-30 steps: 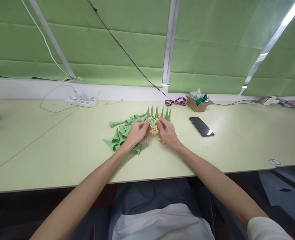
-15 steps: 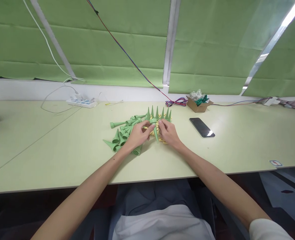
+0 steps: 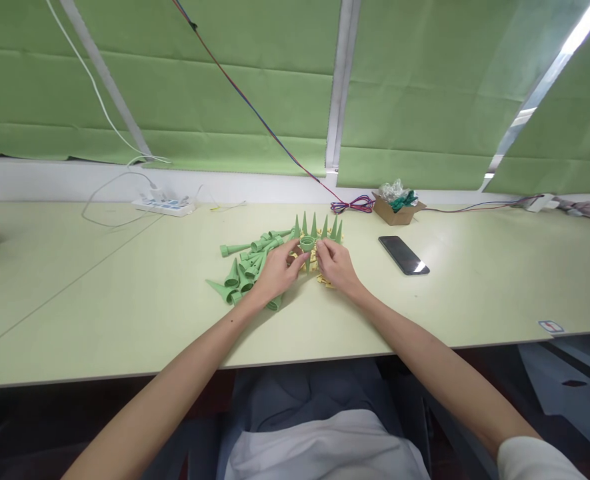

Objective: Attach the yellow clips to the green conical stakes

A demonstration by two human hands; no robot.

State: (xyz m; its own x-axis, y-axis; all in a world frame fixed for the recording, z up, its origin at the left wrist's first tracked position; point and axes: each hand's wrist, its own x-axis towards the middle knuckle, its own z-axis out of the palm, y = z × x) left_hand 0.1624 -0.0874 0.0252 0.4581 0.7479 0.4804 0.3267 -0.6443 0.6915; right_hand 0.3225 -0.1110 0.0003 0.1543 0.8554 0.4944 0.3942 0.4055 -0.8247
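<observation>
My left hand (image 3: 281, 268) is closed on the rim of a green plastic watering spike (image 3: 307, 244), its round hollow end facing up at me and its point downward. Close by on the right, my right hand (image 3: 335, 263) is pinched, thumb against fingers; whatever is in the pinch is too small and covered to make out. Behind both hands stand several green spikes (image 3: 334, 227) with their points up. Small yellow plastic pieces (image 3: 323, 283) lie under and around my right hand. A heap of loose green spikes (image 3: 245, 272) lies left of and partly beneath my left hand.
A black phone (image 3: 403, 255) lies to the right. Farther back are a small cardboard box (image 3: 397, 212) with plastic wrap, a coiled red-blue cable (image 3: 353, 204) and a white power strip (image 3: 163, 205). The table's front edge (image 3: 305, 361) runs just before my lap.
The spike in my left hand has tipped: its open end now faces up toward me, and its point has swung down and back. My right hand has hardly moved.
</observation>
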